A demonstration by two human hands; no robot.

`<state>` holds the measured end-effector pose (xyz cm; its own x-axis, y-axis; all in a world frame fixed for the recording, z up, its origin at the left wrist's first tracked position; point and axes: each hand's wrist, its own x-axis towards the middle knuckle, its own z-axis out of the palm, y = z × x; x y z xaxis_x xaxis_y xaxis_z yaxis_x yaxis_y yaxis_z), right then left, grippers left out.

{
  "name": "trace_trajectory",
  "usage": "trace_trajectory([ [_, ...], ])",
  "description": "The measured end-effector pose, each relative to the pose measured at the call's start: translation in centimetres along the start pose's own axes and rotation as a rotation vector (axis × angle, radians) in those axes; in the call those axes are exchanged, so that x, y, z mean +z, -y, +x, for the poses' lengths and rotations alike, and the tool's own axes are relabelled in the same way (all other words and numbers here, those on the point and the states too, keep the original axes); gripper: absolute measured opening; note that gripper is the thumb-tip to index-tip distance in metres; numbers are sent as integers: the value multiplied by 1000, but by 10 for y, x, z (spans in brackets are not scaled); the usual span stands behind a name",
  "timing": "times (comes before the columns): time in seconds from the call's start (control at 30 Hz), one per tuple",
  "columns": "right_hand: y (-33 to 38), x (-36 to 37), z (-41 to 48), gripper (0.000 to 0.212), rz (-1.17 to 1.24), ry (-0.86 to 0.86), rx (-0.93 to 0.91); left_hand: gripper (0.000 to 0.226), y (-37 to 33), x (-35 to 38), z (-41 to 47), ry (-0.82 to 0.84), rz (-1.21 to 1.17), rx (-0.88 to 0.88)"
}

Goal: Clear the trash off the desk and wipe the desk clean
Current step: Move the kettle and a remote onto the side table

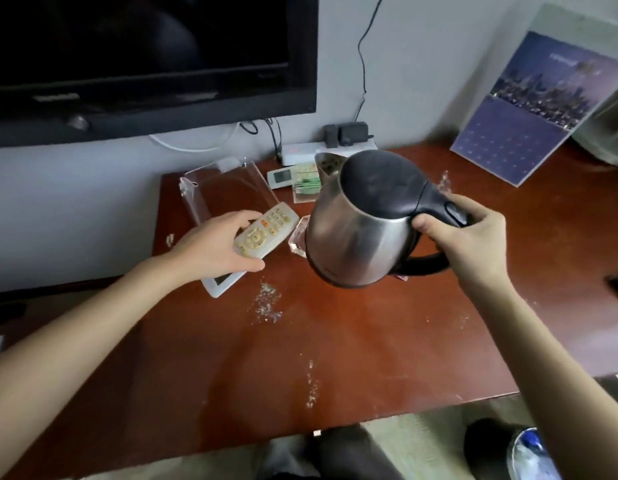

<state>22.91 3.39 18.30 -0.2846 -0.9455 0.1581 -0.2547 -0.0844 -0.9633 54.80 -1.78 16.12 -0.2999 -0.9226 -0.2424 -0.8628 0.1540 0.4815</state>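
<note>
The reddish-brown wooden desk [335, 358] carries white crumb-like specks [266, 303] near its middle and a second trail [311, 382] toward the front edge. My left hand [210, 247] grips a white remote control [266, 232] with yellowed buttons, lifted just over a white tablet-like device [221, 282]. My right hand [474, 244] holds a stainless steel electric kettle [356, 233] by its black handle, tilted in the air above the desk's middle. A clear glass block [299, 237] is partly hidden behind the kettle.
A clear acrylic stand [228, 188], a small white remote [280, 177] and a clear box with green items [306, 190] sit at the back. A power strip [328, 148] lies against the wall under the television [145, 64]. A calendar [529, 116] leans at right. A bin [529, 452] stands on the floor.
</note>
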Motion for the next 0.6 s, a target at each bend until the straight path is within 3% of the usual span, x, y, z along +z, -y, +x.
trace_trajectory([
  [0.37, 22, 115, -49, 28, 59, 106, 4, 79, 111, -9, -88, -106, -5, -224],
  [0.6, 46, 204, -117, 26, -1, 93, -12, 73, 202, -24, -120, -64, -61, -137],
])
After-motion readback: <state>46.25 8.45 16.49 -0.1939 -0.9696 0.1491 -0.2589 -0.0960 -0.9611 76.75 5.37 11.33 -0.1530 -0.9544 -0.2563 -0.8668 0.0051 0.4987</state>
